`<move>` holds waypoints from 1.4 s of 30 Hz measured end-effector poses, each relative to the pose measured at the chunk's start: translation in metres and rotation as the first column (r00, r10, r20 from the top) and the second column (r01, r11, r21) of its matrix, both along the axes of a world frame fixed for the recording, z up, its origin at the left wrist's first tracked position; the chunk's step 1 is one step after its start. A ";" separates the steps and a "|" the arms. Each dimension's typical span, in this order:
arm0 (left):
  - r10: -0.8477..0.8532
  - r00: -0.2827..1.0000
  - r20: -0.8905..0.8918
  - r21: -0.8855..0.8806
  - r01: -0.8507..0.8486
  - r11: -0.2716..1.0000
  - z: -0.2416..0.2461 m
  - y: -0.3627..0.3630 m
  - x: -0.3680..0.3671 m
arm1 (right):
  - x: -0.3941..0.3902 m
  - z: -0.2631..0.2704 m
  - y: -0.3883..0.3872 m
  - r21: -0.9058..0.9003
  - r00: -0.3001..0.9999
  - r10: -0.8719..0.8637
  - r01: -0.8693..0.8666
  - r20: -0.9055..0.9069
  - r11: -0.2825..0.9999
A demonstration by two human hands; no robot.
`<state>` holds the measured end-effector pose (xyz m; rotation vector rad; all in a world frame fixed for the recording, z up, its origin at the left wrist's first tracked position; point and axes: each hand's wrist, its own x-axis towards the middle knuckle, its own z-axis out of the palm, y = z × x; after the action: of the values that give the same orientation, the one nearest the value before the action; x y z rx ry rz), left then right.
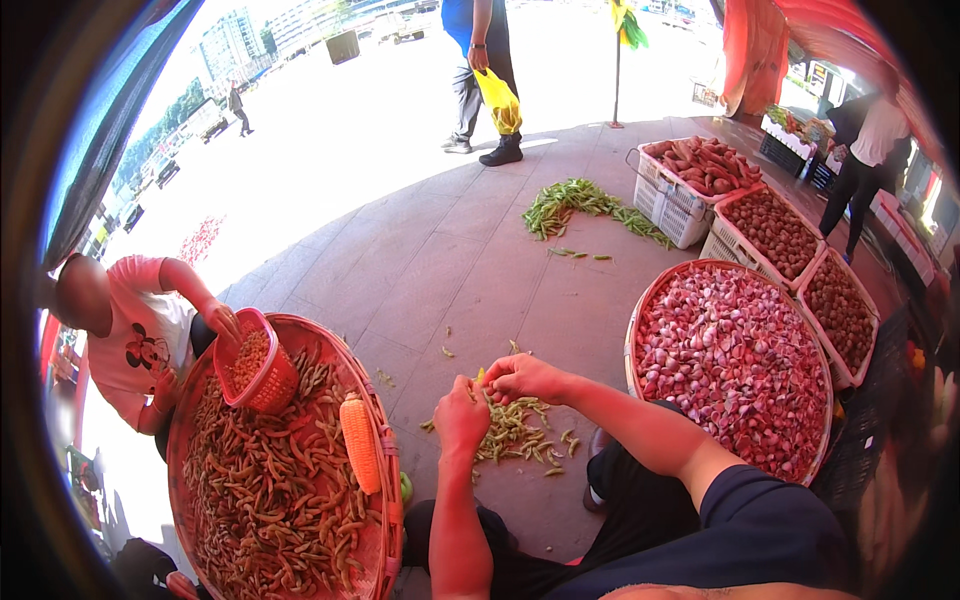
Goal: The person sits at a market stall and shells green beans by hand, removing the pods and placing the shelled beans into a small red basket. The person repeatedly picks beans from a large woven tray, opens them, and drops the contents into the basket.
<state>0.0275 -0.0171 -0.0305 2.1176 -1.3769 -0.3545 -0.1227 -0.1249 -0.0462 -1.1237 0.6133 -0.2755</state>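
My left hand (pixel 460 417) and my right hand (pixel 521 379) meet in front of me, fingertips pinched together. Between them pokes the yellow-green tip of a bean pod (pixel 481 373); the fingers hide the rest of it. On the paving below lies a loose heap of green bean pods (pixel 517 433). To the left of my left hand stands a wide, round bamboo tray (pixel 386 457) of brown dried pods (pixel 262 487). An orange corn cob (pixel 360 442) rests near that tray's right side.
A person (pixel 142 337) reaches into a pink plastic basket (pixel 281 375) of kernels on the tray. At right are a round basket of garlic (pixel 720 360) and crates of sweet potatoes (pixel 705 165) and round produce (pixel 772 229). Green pods (pixel 574 202) lie farther off. Someone stands holding a yellow bag (pixel 499 101).
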 end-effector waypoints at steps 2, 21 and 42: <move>0.048 0.999 0.005 -0.013 -0.048 0.999 0.003 0.001 0.003 | -0.001 0.004 -0.001 -0.003 1.000 -0.023 0.023 -0.002 1.000; 0.070 0.077 -0.995 0.049 -0.251 0.967 -0.012 -0.016 0.007 | 0.010 0.017 0.029 -0.320 0.998 -0.035 0.052 0.058 0.946; -0.032 -0.369 -0.929 -0.018 -0.041 0.999 -0.008 -0.020 0.007 | 0.001 0.039 0.021 0.141 0.971 -0.114 0.085 0.210 0.986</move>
<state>0.0350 -0.0376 -0.0390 0.7651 -0.1122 -1.6610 -0.1220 -0.1039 -0.0074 -0.9225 0.4865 -0.4330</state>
